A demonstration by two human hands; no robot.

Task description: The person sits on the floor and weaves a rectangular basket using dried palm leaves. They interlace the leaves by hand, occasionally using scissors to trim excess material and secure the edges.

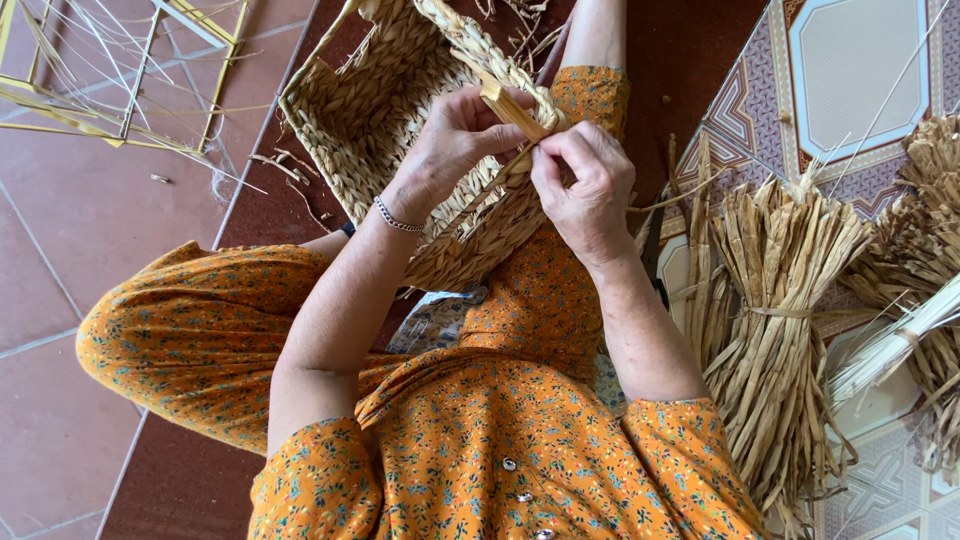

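Note:
A woven straw basket (375, 110) rests on my lap, its opening turned toward me. My left hand (450, 140) pinches a pale flat straw strand (510, 108) at the basket's braided rim. My right hand (585, 185) grips the same strand just below, fingers closed on it against the rim. A thin bracelet circles my left wrist. I wear an orange flowered dress (480, 440).
A tied bundle of dried straw (775, 310) lies on the patterned mat at my right, with more straw bundles (930, 230) beyond. A yellow metal wire frame (120, 70) sits on the red tiled floor at upper left. Loose straw bits lie scattered around.

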